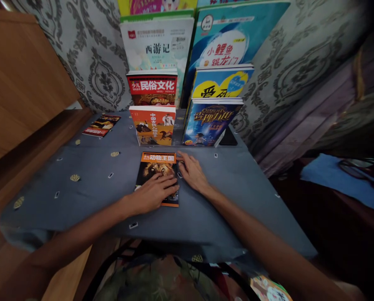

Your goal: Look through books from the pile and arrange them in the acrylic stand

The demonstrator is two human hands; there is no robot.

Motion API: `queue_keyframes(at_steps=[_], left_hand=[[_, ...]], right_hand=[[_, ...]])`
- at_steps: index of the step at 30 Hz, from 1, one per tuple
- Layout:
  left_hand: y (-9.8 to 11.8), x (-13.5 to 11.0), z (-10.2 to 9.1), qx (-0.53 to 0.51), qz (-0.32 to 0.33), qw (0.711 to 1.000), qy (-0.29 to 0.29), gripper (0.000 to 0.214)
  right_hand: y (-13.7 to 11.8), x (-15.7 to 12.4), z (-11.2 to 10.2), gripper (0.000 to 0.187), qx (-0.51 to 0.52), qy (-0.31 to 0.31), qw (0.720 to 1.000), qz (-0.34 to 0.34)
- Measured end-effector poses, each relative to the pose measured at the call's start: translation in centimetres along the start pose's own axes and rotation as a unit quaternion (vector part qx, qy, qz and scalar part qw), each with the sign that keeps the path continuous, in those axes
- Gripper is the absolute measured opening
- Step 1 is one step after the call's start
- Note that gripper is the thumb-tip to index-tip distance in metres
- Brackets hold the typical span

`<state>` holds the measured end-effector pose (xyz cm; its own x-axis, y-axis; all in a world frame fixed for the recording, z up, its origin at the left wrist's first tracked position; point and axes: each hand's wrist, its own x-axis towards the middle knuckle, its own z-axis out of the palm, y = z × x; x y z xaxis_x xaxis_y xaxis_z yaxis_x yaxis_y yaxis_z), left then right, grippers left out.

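An orange-and-black book with a lion cover [158,167] lies flat on the grey tablecloth [89,188] in front of me. My left hand [154,192] rests flat on the lower half of its cover, fingers stretched out. My right hand [191,171] lies open on the cloth at the book's right edge, fingertips touching that edge. Neither hand grips anything.
Behind the book, a stepped display stand holds several upright books: a red-orange one [152,125], a dark blue one [210,122] and taller ones behind. A thin booklet [101,125] lies at the far left. A wooden cabinet [20,79] stands left; blue cloth [340,179] lies right.
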<state>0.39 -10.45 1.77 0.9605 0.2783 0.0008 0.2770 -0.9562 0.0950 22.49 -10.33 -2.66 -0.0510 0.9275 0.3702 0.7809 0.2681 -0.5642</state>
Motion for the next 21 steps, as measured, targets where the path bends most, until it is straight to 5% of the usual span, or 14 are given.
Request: queue_keyframes(at_steps=[8, 21], left_hand=[[2.8, -1.4, 1.0, 0.028, -0.007, 0.997, 0.069, 0.037], [3.4, -1.3, 2.1, 0.056, -0.032, 0.993, 0.098, 0.034]], right_hand=[[0.4, 0.0, 0.3, 0.043, 0.001, 0.008, 1.000, -0.008], [2.0, 1.2, 0.8, 0.046, 0.007, -0.023, 1.000, -0.014]])
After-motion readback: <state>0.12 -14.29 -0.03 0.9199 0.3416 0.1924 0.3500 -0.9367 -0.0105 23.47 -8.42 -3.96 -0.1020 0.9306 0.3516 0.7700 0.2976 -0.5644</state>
